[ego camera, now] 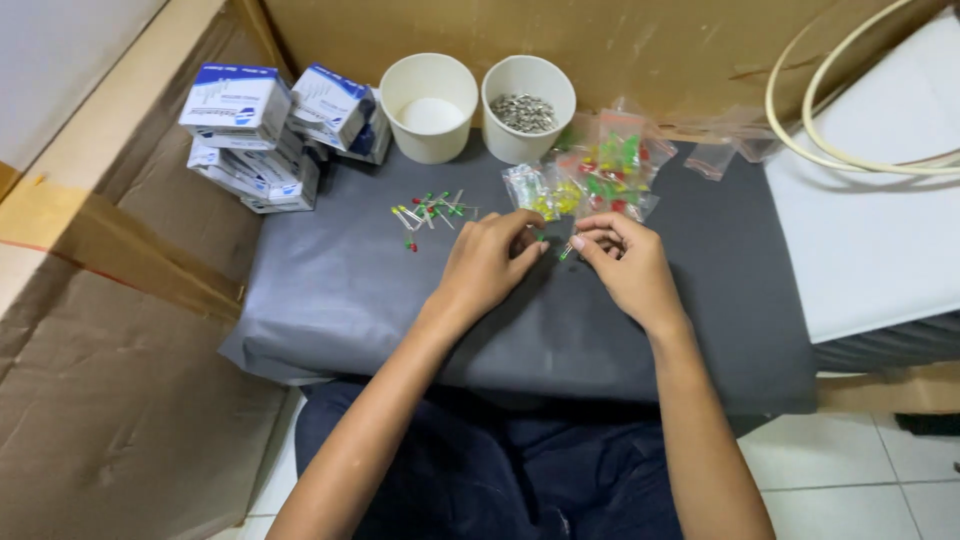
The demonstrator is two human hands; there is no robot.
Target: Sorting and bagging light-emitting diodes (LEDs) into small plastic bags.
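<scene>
2 hands (560,262), tiny part between fingers unclear

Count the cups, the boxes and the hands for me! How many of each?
White cups: 2, an empty-looking one and one holding small metal bits.
Blue-and-white boxes: about 6, stacked, so some may be hidden.
Hands: 2, left hand and right hand.
Total: about 10.

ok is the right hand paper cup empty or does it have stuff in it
Not empty: the right paper cup stands upright, holding a heap of small grey metal pieces.
</scene>
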